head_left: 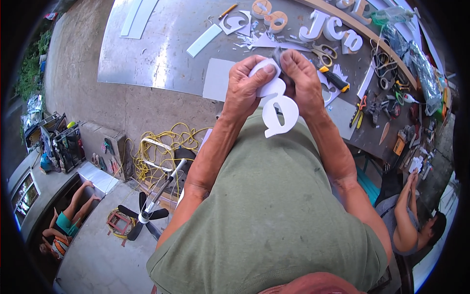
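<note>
Above the near edge of the metal-topped table (161, 63), I hold a flat white curly letter cut-out (291, 115) with an oval hole in its lower loop. My left hand (245, 83) is closed on its upper part, the thumb pressed on the face. Close beside it, my right hand (303, 78) is closed, thumb and fingers pinched together by the cut-out's edge. A dark greyish bit shows between the hands; its kind is unclear. Just past my right hand lie scissors (324, 55) and a yellow-and-black utility knife (335, 79).
White block letters (313, 27), foam scraps (269, 41), tape rolls (276, 22) and a pencil (228, 11) lie farther back. Pliers (360, 112) and more tools are at right, near another person (409, 215). Yellow cord (142, 161) and a fan (143, 215) stand at left; someone reclines beyond.
</note>
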`<state>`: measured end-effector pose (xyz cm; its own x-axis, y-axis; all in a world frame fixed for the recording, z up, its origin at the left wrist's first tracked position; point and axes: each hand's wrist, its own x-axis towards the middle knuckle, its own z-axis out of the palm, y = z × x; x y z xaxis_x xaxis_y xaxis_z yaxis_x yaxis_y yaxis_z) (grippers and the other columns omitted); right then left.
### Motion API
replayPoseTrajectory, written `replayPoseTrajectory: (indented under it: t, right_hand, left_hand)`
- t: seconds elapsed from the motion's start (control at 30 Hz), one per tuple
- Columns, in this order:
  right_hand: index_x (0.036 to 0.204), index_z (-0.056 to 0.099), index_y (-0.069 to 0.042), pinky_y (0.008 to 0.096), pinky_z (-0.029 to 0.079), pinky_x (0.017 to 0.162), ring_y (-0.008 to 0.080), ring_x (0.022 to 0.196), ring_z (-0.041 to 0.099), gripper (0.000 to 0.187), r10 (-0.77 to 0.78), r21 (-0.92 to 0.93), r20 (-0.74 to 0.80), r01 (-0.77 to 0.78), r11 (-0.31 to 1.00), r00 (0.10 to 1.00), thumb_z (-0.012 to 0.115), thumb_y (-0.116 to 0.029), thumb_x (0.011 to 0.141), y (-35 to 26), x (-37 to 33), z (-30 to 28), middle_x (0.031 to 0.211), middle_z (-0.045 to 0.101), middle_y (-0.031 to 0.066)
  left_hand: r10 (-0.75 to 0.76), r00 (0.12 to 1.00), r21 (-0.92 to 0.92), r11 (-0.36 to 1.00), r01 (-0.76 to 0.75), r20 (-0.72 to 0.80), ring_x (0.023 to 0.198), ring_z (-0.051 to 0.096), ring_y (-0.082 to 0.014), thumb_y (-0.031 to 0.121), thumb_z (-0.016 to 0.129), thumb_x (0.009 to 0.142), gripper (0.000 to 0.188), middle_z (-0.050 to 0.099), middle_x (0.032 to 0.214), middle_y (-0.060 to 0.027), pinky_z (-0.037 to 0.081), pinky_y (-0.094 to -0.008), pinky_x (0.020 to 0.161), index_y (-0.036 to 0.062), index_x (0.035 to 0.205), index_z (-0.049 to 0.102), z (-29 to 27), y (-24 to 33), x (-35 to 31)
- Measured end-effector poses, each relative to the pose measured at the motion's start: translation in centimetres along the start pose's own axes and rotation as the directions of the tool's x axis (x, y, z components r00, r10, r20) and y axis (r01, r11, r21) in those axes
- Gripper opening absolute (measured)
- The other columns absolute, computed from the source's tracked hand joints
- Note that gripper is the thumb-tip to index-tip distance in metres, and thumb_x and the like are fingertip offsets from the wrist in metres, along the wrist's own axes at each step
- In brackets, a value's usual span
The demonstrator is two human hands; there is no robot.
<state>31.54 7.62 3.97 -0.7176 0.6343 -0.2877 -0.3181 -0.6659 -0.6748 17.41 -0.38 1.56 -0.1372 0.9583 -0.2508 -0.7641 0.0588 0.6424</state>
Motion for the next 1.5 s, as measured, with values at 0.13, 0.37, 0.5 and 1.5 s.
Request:
replayPoseTrajectory:
  t: [0.13,0.37,0.5,1.5]
  right_hand:
    - [0.087,0.055,-0.010,0.0176,0.038,0.050,-0.0012,0.059,0.042,0.023,-0.073,0.010,-0.152,0.075,0.997,0.986,0.058,-0.026,0.103,1.8,-0.4,1.3,0.072,0.049,-0.0088]
    - [0.088,0.054,-0.009,0.0188,0.029,0.048,-0.0006,0.057,0.037,0.025,-0.151,-0.191,-0.114,0.128,0.973,0.982,0.057,-0.027,0.104,1.7,-0.1,0.3,0.068,0.045,-0.0088]
    - [0.087,0.054,-0.009,0.0200,0.026,0.047,0.0005,0.055,0.034,0.027,-0.177,-0.269,-0.103,0.144,0.952,0.979,0.057,-0.030,0.104,1.2,0.5,0.3,0.065,0.043,-0.0082]
    - [0.104,0.070,0.000,0.0211,0.045,0.052,0.0045,0.060,0.057,0.020,-0.386,-0.787,-0.105,0.160,0.596,0.917,0.074,-0.016,0.092,-0.1,-0.6,-0.3,0.075,0.068,0.0015]
  left_hand:
    - [0.036,0.999,0.000,0.999,-0.036,-0.032,0.073,0.069,-0.0098,0.009,0.063,0.097,0.012,0.070,0.088,-0.0061,0.058,-0.0242,0.065,0.0000,0.105,0.064,0.3,0.4,0.6]
    - [-0.016,1.000,-0.042,0.999,0.015,-0.008,0.072,0.068,-0.0102,0.009,0.063,0.096,0.012,0.070,0.087,-0.0063,0.058,-0.0243,0.064,0.0004,0.104,0.063,0.1,0.4,0.7]
    - [-0.025,1.000,-0.014,1.000,0.025,-0.001,0.070,0.068,-0.0110,0.010,0.064,0.096,0.012,0.069,0.085,-0.0064,0.057,-0.0246,0.063,0.0005,0.104,0.063,0.4,0.7,0.8]
    - [0.075,0.997,0.585,0.810,-0.047,-0.024,0.067,0.067,-0.0106,0.019,0.073,0.092,0.020,0.071,0.080,-0.0059,0.056,-0.0257,0.057,0.0003,0.099,0.070,-0.3,2.1,0.9]
